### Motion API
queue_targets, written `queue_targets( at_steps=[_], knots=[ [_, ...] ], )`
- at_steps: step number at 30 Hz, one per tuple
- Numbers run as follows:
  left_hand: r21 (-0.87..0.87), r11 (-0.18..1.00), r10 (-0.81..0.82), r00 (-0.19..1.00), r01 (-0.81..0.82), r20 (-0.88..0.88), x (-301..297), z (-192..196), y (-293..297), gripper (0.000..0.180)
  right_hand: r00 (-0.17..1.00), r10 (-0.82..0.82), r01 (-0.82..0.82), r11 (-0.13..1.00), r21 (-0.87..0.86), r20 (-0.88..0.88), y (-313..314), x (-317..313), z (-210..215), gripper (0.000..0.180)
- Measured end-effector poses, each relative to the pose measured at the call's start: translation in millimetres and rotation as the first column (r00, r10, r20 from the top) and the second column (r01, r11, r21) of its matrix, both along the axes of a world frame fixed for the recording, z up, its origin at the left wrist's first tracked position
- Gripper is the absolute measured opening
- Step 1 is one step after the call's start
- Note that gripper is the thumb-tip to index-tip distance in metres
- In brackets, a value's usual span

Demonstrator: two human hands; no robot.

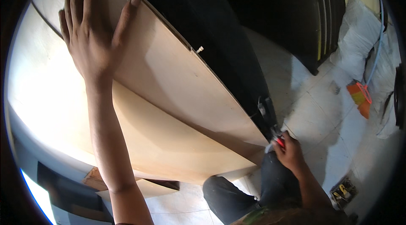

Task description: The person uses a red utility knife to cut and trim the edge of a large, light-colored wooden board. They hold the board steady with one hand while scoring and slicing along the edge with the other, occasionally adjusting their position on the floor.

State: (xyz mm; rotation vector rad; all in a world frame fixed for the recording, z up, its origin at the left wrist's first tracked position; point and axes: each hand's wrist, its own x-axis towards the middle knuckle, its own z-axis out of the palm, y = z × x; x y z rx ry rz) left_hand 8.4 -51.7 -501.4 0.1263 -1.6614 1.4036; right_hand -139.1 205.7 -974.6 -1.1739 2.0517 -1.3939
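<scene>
Left hand (91, 26) flat on plywood panel (169, 85)

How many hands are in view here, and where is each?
2. The left hand lies flat, fingers spread, on the plywood panel at upper left. The right hand is low at the panel's bottom corner, gripping a red-handled tool. No other hands show.

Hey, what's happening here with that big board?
A person is working low down on a piece of dark furniture with a pale wooden panel. The left hand lies flat, fingers spread, on the panel's upper part. The right hand is down at the lower corner, gripping a small red-handled tool against the metal fitting there. A bent knee in dark trousers rests on the tiled floor.
</scene>
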Motion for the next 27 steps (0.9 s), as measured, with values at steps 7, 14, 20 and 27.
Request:
queue_targets(
  at_steps=[7,14,20,27],
  knots=[
    [0.04,0.998,0.039,0.999,-0.039,0.013,-4,-2,0,0.081,0.96,-0.18,0.263,0.84,0.474,-0.214,83,-49,-381,0.055],
    [0.107,0.99,0.089,0.996,-0.091,0.026,-8,1,9,0.078,0.922,-0.118,0.332,0.73,0.598,-0.368,90,-53,-493,0.046],
    [0.094,0.994,0.046,0.998,-0.049,0.041,-14,-2,3,0.078,0.949,-0.261,0.282,0.447,0.849,-0.177,66,-85,-479,0.048],
    [0.063,0.998,0.024,0.999,-0.026,0.041,-14,2,-1,0.08,0.862,-0.474,0.504,0.84,0.203,-0.178,21,-104,-450,0.038]
  ],
)
